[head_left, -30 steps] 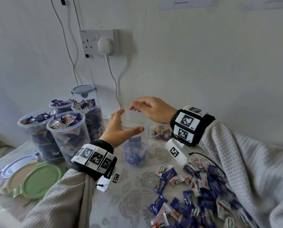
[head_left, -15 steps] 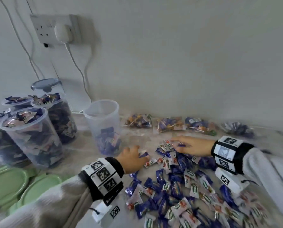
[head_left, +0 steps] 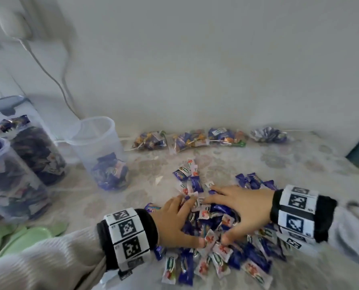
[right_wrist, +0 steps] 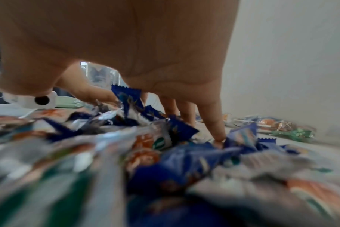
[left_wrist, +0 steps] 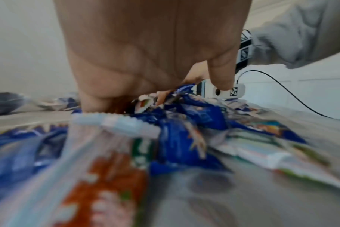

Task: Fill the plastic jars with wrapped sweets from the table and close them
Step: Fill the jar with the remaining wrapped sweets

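Sweets in blue and white wrappers lie heaped between both hands.

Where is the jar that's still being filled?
In the head view, the open jar stands left of the sweets pile, right of the full jars, near the wall.

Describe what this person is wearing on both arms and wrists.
Both arms wear pale ribbed knit sleeves. Left wrist band and right wrist band are black, covered with white square tiles bearing black coded markers. A small white camera hangs under each wrist; a thin black cable leaves the right one.
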The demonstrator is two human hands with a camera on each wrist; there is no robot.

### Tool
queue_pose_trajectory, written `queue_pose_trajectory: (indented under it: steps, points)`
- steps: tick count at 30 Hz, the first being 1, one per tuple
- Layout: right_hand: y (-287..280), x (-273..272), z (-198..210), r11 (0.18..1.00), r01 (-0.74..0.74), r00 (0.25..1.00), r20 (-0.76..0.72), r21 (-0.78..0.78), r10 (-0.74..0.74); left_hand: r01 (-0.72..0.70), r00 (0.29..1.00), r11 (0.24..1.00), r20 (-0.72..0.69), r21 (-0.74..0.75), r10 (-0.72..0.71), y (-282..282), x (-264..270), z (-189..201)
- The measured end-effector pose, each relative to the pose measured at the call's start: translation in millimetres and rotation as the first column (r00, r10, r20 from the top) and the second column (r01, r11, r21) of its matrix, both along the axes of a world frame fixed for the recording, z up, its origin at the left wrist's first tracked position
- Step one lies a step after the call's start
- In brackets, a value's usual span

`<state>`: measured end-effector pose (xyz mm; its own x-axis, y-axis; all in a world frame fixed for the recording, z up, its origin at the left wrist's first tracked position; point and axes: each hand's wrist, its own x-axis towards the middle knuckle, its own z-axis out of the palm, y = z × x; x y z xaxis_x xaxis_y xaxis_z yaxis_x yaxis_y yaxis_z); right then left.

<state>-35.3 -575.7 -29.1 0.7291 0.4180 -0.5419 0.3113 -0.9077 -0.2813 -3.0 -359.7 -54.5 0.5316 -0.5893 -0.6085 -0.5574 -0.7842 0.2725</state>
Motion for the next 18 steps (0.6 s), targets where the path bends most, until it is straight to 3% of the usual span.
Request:
queue_pose_trajectory:
  steps: [4, 7, 13, 18]
  points:
    - [0, -19, -12, 0.998, -0.003, 0.999, 0.045, -0.060, 0.006, 0.070, 0.988, 0.997, 0.136, 0.037, -0.074, -2, -23, -2]
    - [3, -21, -19, 0.996, -0.014, 0.992, 0.125, -0.086, 0.025, 0.079, 0.944, 0.995, 0.316, 0.061, -0.094, -6, -31, -9]
    - [7, -14, -20, 0.996, -0.048, 0.962, 0.263, -0.078, 0.067, 0.109, 0.862, 0.994, 0.500, -0.032, -0.078, -2, -29, -15]
    - [6, -3, -17, 1.000, 0.014, 0.979, 0.203, -0.004, -0.013, 0.001, 0.956, 0.980, 0.287, -0.201, 0.058, -2, -17, -14]
